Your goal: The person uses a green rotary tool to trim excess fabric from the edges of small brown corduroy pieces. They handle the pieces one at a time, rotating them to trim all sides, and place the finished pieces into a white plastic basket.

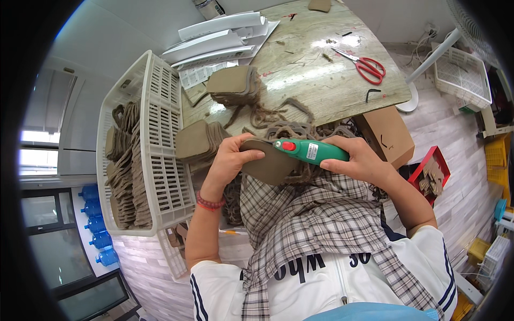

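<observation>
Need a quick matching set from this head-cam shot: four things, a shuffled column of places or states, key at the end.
Things
1. Green tool
2. Red-handled scissors
3. Single brown pad
4. White slatted basket

Places or states
A. Pinched in the left hand
B. Filled with rows of brown pieces
C. Gripped in the right hand
D. Lying on the table, not held

Pairs: 1-C, 2-D, 3-A, 4-B

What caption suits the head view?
Left hand holds a brown pad; right hand holds a green tool at its edge.
</observation>
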A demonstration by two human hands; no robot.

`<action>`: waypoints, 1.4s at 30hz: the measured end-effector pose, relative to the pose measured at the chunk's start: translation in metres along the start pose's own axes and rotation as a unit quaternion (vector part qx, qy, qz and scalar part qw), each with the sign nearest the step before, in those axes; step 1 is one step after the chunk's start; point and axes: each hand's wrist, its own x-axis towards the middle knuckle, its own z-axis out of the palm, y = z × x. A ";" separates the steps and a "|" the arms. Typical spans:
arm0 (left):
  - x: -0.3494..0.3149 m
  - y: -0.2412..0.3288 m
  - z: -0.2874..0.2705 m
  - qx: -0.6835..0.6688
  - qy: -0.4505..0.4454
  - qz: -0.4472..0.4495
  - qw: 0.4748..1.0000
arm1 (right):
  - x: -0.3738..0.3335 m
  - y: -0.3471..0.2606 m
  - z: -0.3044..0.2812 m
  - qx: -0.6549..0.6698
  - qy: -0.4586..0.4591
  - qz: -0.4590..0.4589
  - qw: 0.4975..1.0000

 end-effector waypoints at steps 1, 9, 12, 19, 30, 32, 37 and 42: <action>-0.001 0.001 0.000 0.001 -0.001 -0.008 1.000 | 0.002 -0.001 0.001 0.004 -0.002 -0.004 1.000; -0.008 -0.002 -0.002 0.014 -0.016 -0.063 0.998 | 0.022 -0.009 0.014 0.001 -0.027 -0.021 0.999; -0.015 -0.007 -0.010 0.027 0.033 -0.007 0.999 | 0.025 -0.007 0.021 0.040 -0.012 -0.003 0.999; -0.032 -0.011 -0.149 0.096 0.393 0.091 0.910 | 0.010 0.006 0.002 0.122 0.039 0.101 0.987; 0.140 0.030 -0.134 0.662 0.223 0.177 0.693 | 0.001 0.023 0.002 0.123 0.072 0.115 0.983; 0.161 0.035 -0.136 0.672 0.154 0.074 0.720 | -0.002 0.022 0.002 0.124 0.084 0.116 0.982; 0.162 0.043 -0.148 0.703 0.146 0.090 0.691 | -0.007 0.022 -0.003 0.111 0.106 0.112 0.982; 0.111 0.071 -0.136 0.548 0.247 0.172 0.780 | -0.004 0.017 0.001 0.106 0.121 0.115 0.980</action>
